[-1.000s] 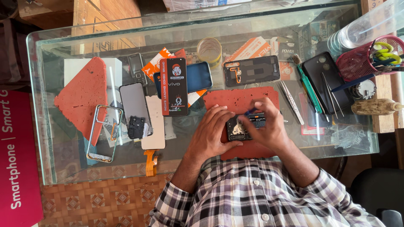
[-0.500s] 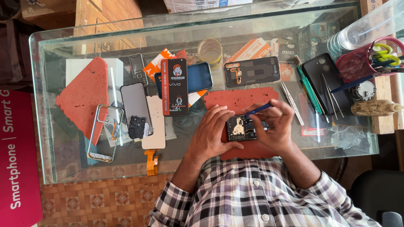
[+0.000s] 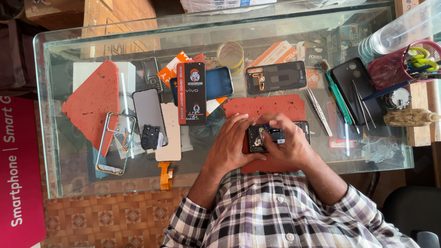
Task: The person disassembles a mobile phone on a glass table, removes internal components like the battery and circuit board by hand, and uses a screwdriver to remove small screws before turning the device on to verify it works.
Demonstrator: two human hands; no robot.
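Presently noted: opened phone [image 3: 275,136] gripped from both sides, flat over red perforated mat [image 3: 266,106] on glass surface [image 3: 69,50]. Left hand [image 3: 232,144] wrapped round near edge, fingers curled tight on casing, apparently to steady it. Right hand [image 3: 287,144] laid over exposed board, fingertips pinched narrow on small part; contents of pinch could not be told. Beyond the fingers, black back cover [image 3: 275,76]. Right of the fingers, metal tweezers [image 3: 318,110] and green-handled brush [image 3: 336,96], presumably kept within reach.
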